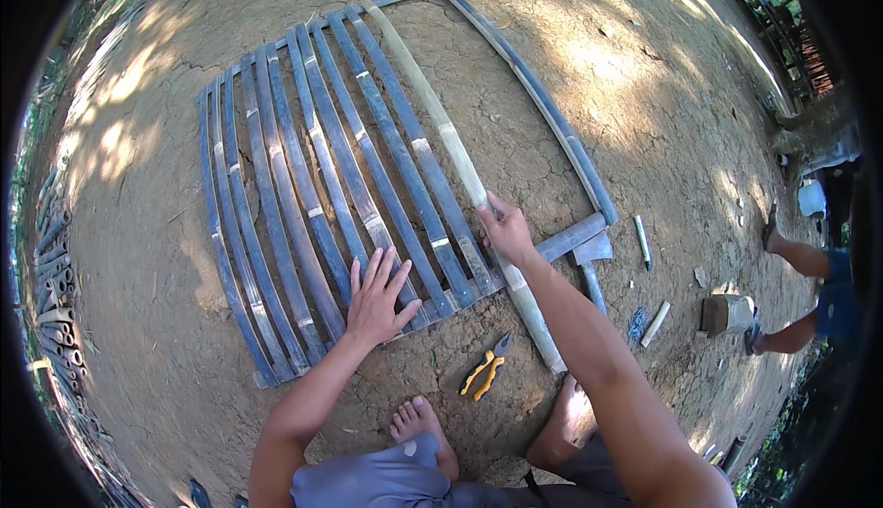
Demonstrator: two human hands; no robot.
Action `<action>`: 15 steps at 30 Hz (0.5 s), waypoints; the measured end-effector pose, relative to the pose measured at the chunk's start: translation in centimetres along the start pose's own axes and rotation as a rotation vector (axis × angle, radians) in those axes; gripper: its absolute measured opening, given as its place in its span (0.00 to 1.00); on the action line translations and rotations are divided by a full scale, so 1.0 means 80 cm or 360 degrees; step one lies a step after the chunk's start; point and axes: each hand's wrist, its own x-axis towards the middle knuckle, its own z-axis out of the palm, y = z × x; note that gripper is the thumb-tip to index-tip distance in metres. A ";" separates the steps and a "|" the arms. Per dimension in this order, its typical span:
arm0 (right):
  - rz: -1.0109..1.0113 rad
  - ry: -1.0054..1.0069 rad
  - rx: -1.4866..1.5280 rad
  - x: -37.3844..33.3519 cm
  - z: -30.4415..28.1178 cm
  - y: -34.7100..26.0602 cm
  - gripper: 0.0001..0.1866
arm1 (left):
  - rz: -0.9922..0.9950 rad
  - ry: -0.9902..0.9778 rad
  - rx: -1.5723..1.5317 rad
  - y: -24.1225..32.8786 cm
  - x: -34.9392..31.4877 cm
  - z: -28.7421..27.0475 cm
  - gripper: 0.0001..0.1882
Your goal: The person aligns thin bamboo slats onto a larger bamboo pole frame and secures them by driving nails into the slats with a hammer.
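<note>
A frame of bamboo slats [317, 131] lies flat on the ground in front of me, its slats side by side across the end rails. My left hand [375, 301] rests on the slats near the close end, fingers spread. My right hand [506, 228] is closed around a paler, greenish bamboo strip [451, 136]. That strip lies beside the last dark slat, its near end running past the near rail [570, 239] toward my foot. To the strip's right is a gap, bounded by the frame's outer side pole [552, 122].
Yellow-handled pliers [486, 367] lie between my feet and the frame. A hatchet [593, 260], a marker-like stick [642, 241], a bundle of wire [637, 324] and a wooden block [727, 315] lie to the right. Another person's legs [800, 329] are at far right; bamboo poles [60, 315] are stacked left.
</note>
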 end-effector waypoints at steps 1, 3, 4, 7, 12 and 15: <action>-0.0086 0.0039 -0.0146 0.000 -0.004 0.003 0.30 | 0.0016 0.0027 -0.0047 -0.001 0.004 -0.003 0.42; -0.0252 0.0122 -0.0445 0.004 -0.012 0.014 0.29 | 0.0052 0.0079 -0.0147 0.000 0.027 -0.024 0.42; -0.0330 0.0197 -0.0580 0.002 -0.016 0.021 0.29 | 0.0142 0.0223 -0.0131 -0.001 0.051 -0.032 0.43; -0.0464 0.0310 -0.0883 -0.002 -0.009 0.016 0.29 | 0.0256 0.0234 0.0005 -0.003 0.147 -0.072 0.38; -0.0405 0.0239 -0.1019 -0.011 0.002 0.002 0.30 | 0.0236 0.0259 0.0146 -0.003 0.330 -0.067 0.37; -0.0447 0.0244 -0.1015 -0.012 0.003 -0.005 0.29 | -0.0110 0.0202 0.0141 -0.004 0.433 -0.042 0.40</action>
